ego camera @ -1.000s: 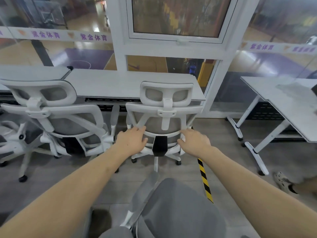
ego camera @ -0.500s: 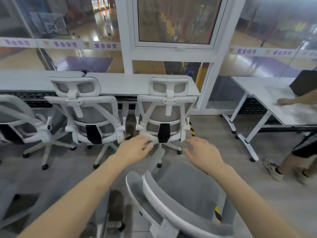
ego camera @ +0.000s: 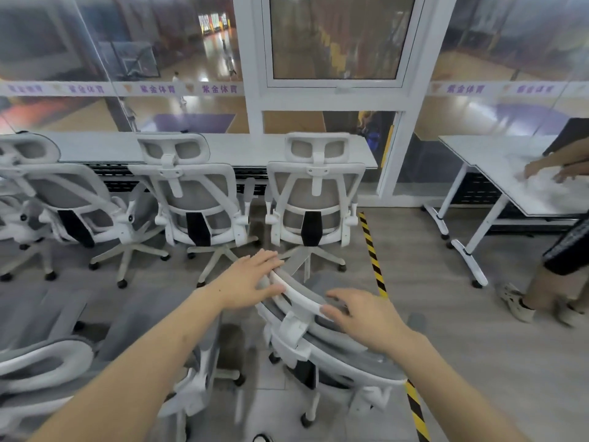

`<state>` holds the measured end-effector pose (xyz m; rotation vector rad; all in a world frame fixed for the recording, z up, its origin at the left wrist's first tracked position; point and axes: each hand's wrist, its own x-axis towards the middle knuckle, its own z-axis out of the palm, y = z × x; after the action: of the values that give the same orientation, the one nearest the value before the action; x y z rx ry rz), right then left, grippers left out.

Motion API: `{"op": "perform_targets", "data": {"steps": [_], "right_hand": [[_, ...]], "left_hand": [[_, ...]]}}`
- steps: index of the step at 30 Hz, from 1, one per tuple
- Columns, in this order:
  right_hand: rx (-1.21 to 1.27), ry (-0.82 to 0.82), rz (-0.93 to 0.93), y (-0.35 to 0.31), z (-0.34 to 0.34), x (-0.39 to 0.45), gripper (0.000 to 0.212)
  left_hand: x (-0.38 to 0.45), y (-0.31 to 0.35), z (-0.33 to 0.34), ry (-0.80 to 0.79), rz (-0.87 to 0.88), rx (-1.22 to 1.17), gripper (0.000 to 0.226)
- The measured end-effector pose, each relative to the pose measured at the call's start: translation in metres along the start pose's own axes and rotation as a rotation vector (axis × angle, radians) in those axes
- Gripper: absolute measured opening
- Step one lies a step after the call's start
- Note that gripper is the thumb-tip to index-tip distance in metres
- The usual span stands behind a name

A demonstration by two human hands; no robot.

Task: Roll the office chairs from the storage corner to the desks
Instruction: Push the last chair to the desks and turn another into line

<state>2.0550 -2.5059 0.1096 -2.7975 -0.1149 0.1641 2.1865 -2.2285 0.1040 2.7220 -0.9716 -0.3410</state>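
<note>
Both hands have left the parked white-framed grey mesh office chair (ego camera: 315,199) at 12 o'clock, at the long white counter (ego camera: 223,151). Left hand (ego camera: 247,282) and right hand (ego camera: 366,317) now rest flat, grip apart, on the next white-and-grey chair's headrest (ego camera: 296,298) at 6 o'clock; one delivery complete.

Three parked chairs (ego camera: 314,199) line the long desk (ego camera: 223,149), blocking ahead; near chair's headrest (ego camera: 296,296) sits under both hands; another chair (ego camera: 47,365) crowds lower left; open floor (ego camera: 414,250) right of hazard tape (ego camera: 371,253); side desk (ego camera: 497,173) and a person's legs (ego camera: 554,275) far right.
</note>
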Motion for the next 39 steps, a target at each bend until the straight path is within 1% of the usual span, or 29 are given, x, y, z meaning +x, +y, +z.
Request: {"op": "perform_targets", "data": {"steps": [1, 2, 5, 8, 9, 11, 15, 17, 19, 22, 25, 27, 29, 30, 33, 34, 36, 37, 39], "right_hand": [[-0.034, -0.040, -0.009, -0.001, 0.005, -0.008, 0.041], [-0.068, -0.049, -0.010, 0.000, 0.010, -0.013, 0.040], [-0.086, -0.023, 0.025, 0.003, 0.013, -0.021, 0.040], [-0.098, 0.002, 0.042, 0.009, 0.013, -0.029, 0.043], [-0.119, 0.010, 0.052, 0.011, 0.013, -0.031, 0.044], [-0.154, 0.028, 0.077, 0.017, 0.013, -0.036, 0.044], [-0.151, 0.097, 0.135, 0.026, 0.022, -0.057, 0.040], [-0.156, 0.127, 0.163, 0.033, 0.027, -0.068, 0.042], [-0.121, 0.130, 0.216, 0.040, 0.027, -0.077, 0.044], [-0.051, 0.125, 0.294, 0.050, 0.025, -0.087, 0.046], [-0.044, 0.090, 0.317, 0.056, 0.022, -0.087, 0.051], [-0.081, 0.041, 0.322, 0.058, 0.021, -0.090, 0.061], [-0.086, 0.047, 0.320, 0.059, 0.025, -0.097, 0.074], [-0.075, 0.076, 0.314, 0.059, 0.028, -0.101, 0.079], [-0.044, 0.190, 0.318, 0.063, 0.052, -0.116, 0.091], [-0.040, 0.197, 0.341, 0.067, 0.061, -0.123, 0.095], [-0.050, 0.126, 0.392, 0.079, 0.078, -0.133, 0.098], [-0.063, 0.059, 0.401, 0.086, 0.085, -0.137, 0.097], [-0.078, -0.073, 0.389, 0.101, 0.093, -0.137, 0.090]], "left_hand": [[-0.003, 0.000, 0.005, 0.036, 0.008, 0.037, 0.085], [-0.004, 0.001, 0.010, 0.073, 0.010, 0.050, 0.085], [-0.006, 0.013, 0.021, 0.127, -0.021, 0.046, 0.072], [-0.005, 0.023, 0.024, 0.142, -0.028, 0.175, 0.080], [-0.006, 0.027, 0.025, 0.150, -0.035, 0.177, 0.081], [-0.012, 0.036, 0.031, 0.194, -0.048, 0.143, 0.079], [-0.024, 0.057, 0.053, 0.262, -0.117, 0.121, 0.067], [-0.026, 0.070, 0.063, 0.295, -0.142, 0.086, 0.067], [-0.026, 0.086, 0.072, 0.313, -0.160, 0.036, 0.061], [-0.023, 0.111, 0.083, 0.287, -0.196, 0.005, 0.053], [-0.024, 0.122, 0.088, 0.277, -0.227, -0.007, 0.055], [-0.025, 0.126, 0.091, 0.276, -0.240, -0.018, 0.057], [-0.028, 0.129, 0.097, 0.297, -0.241, -0.044, 0.060], [-0.030, 0.130, 0.101, 0.303, -0.233, -0.064, 0.064], [-0.042, 0.125, 0.117, 0.272, -0.240, -0.082, 0.085], [-0.047, 0.123, 0.124, 0.259, -0.260, -0.077, 0.088], [-0.055, 0.114, 0.137, 0.190, -0.332, -0.075, 0.089], [-0.057, 0.109, 0.141, 0.128, -0.363, -0.071, 0.087], [-0.057, 0.101, 0.145, -0.017, -0.371, -0.033, 0.080]]}}
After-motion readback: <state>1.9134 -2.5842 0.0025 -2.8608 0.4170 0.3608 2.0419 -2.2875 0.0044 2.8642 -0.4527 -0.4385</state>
